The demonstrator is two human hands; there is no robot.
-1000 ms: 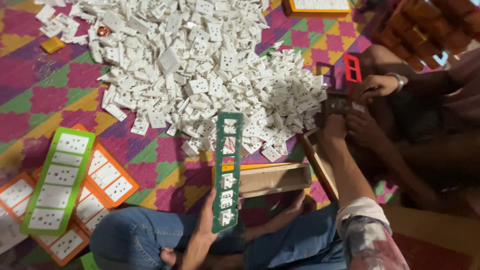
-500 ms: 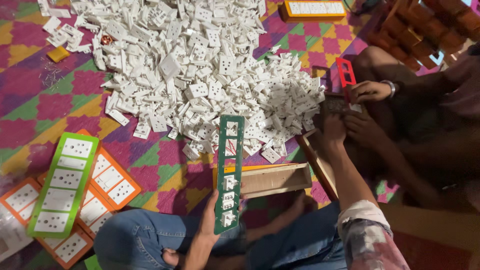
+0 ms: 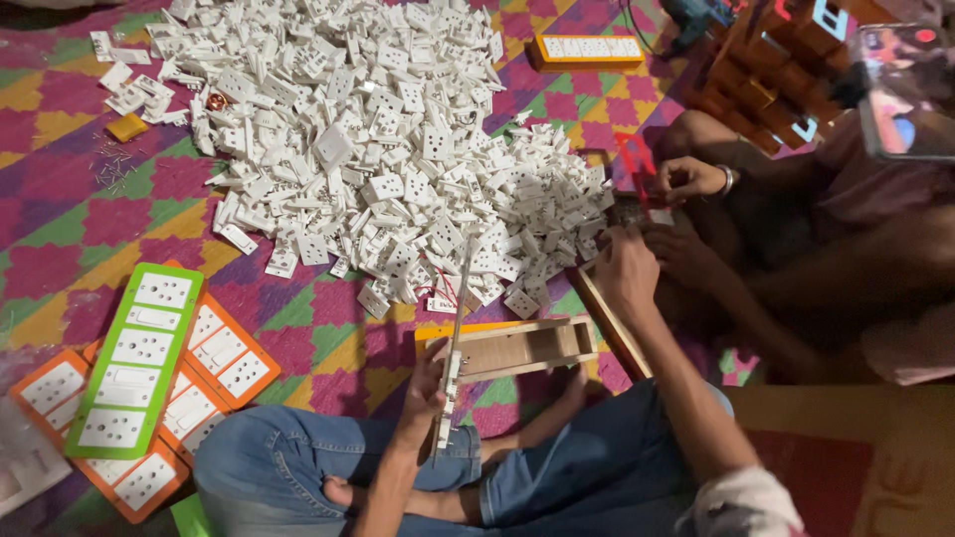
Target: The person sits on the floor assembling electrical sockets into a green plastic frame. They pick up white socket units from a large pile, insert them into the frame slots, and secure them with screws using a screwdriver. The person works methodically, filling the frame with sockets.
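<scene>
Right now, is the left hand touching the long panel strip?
Touching. The head view shows the left hand gripping the long panel strip, seen edge-on, with the fingers wrapped around its lower part.

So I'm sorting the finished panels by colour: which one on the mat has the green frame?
The long green-framed panel at lower left, lying slantwise atop the orange-framed panels. The far panel beyond the white pile is orange too.

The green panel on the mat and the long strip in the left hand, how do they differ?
The green panel lies flat on the mat, face up, on orange panels; the long strip is held edge-on in the left hand. The green panel's white sockets show fully; the long strip's barely show. Both are long and narrow.
</scene>
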